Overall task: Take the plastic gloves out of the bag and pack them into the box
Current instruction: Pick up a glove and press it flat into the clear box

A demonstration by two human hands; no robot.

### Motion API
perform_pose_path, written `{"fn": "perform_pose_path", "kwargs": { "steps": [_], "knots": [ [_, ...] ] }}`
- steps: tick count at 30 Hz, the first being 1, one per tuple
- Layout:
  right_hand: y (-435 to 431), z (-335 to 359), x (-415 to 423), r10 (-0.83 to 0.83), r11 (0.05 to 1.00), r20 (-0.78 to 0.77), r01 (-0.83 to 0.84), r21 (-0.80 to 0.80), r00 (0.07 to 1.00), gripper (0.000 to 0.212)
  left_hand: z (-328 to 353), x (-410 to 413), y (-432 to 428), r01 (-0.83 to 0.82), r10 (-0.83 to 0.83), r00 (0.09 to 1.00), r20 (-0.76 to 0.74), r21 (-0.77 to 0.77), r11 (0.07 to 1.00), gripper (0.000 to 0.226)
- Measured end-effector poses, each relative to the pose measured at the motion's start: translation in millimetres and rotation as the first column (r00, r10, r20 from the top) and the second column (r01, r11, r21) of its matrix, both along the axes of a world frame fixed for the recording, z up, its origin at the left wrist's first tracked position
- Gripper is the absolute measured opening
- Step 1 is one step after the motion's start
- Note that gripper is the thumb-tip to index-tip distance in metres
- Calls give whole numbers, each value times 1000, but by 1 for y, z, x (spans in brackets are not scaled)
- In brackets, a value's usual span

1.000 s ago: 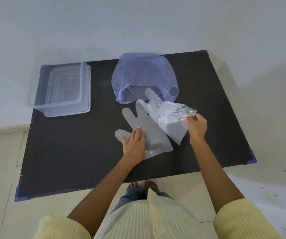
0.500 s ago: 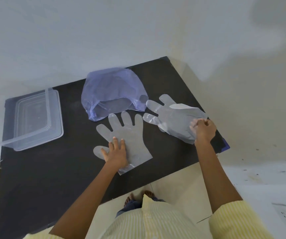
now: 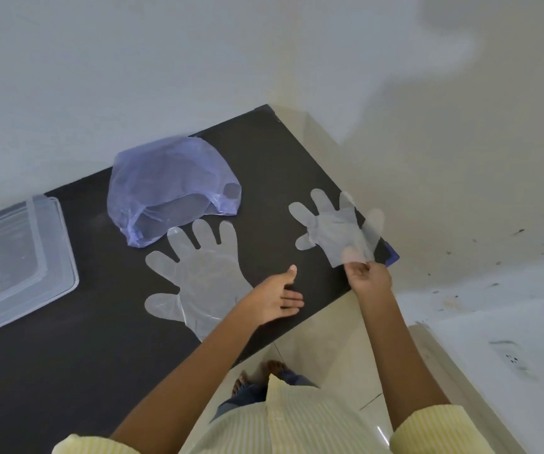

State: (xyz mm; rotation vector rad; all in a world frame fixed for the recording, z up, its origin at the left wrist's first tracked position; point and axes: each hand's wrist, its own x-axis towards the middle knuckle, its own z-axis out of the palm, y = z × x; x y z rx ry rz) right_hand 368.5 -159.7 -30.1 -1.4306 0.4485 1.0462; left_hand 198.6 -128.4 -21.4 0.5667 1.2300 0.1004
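Two clear plastic gloves are out on the black table (image 3: pixel 67 371). One glove (image 3: pixel 202 273) lies flat mid-table, fingers pointing away from me. My left hand (image 3: pixel 275 298) hovers open just right of its cuff, touching nothing. My right hand (image 3: pixel 367 276) pinches the cuff of the second glove (image 3: pixel 336 229), which hangs spread near the table's right corner. The crumpled blue plastic bag (image 3: pixel 172 188) sits behind the flat glove. The clear plastic box (image 3: pixel 18 260) stands at the left edge with its lid propped along its back.
A pale wall runs behind the table. Tiled floor lies to the right and below, with my feet (image 3: pixel 264 371) near the table's front edge. A blue-taped table corner (image 3: pixel 392 253) shows beside the held glove.
My left hand has lifted off the flat glove and moved right, opening. My right hand has carried the second glove farther right and spread it. The view has swung to the right.
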Motion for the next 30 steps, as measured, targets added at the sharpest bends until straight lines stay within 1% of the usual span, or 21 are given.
{"fn": "perform_pose_path", "kwargs": {
  "steps": [1,2,3,4,5,8,10,12,13,14,16,17,19,21,23,24,26,27,29,30],
  "knots": [
    [-2,-2,-3,3,999,-49,0,53,999,29,-4,4,-5,-99,110,990,87,-127,987,63],
    [-5,1,-6,-18,996,-101,27,86,995,32,-9,8,-8,-168,200,970,141,-210,963,67],
    [-8,-1,-10,-13,993,-115,26,111,993,35,-13,13,-11,-218,267,949,170,-258,941,69],
    [-12,-3,-12,-15,994,-130,28,104,991,38,-16,18,-12,-255,312,932,182,-281,925,71],
    [-16,-6,-15,-13,996,-115,23,88,993,40,-17,24,-12,-280,342,920,190,-293,914,71],
    [-25,-11,-15,18,999,-57,-20,-40,998,37,-18,39,-6,-336,409,888,210,-310,889,73],
    [-33,-15,-14,28,998,-40,-30,-48,999,32,-15,47,2,-377,448,868,214,-304,875,73],
    [-38,-22,-9,16,998,-23,-17,-59,1000,22,-13,56,10,-414,476,856,202,-285,865,72],
    [-40,-27,-6,15,997,0,-15,-75,1000,20,-11,60,13,-424,483,853,196,-278,862,72],
    [-42,-29,-5,28,996,28,-26,-84,999,24,-10,64,17,-431,483,855,187,-262,864,71],
    [-45,-35,-2,52,996,69,-47,-80,996,39,-11,72,24,-443,469,868,161,-173,880,63],
    [-45,-37,-2,63,995,82,-57,-76,995,40,-14,76,27,-454,463,876,131,-96,886,58],
    [-46,-37,-3,98,994,105,-93,-57,990,36,-21,81,31,-452,451,892,33,112,885,59],
    [-45,-36,-5,131,991,106,-129,-25,986,32,-23,85,30,-347,373,927,-35,296,890,65],
    [-46,-36,-7,166,986,92,-167,-3,982,29,-28,88,25,-165,234,966,-112,430,887,64],
    [-47,-37,-7,182,983,80,-183,11,980,28,-30,89,22,-65,168,971,-169,487,871,59],
    [-47,-38,-2,196,979,76,-199,47,978,26,-32,88,20,99,76,958,-278,564,820,45],
    [-46,-37,1,203,975,87,-210,79,975,29,-32,87,22,142,56,950,-307,586,798,41],
    [-42,-37,9,220,962,119,-235,141,968,45,-31,81,29,160,49,949,-312,608,777,42],
    [-38,-34,13,224,954,128,-244,172,966,45,-31,78,32,156,50,952,-304,615,773,46]
  ]
}}
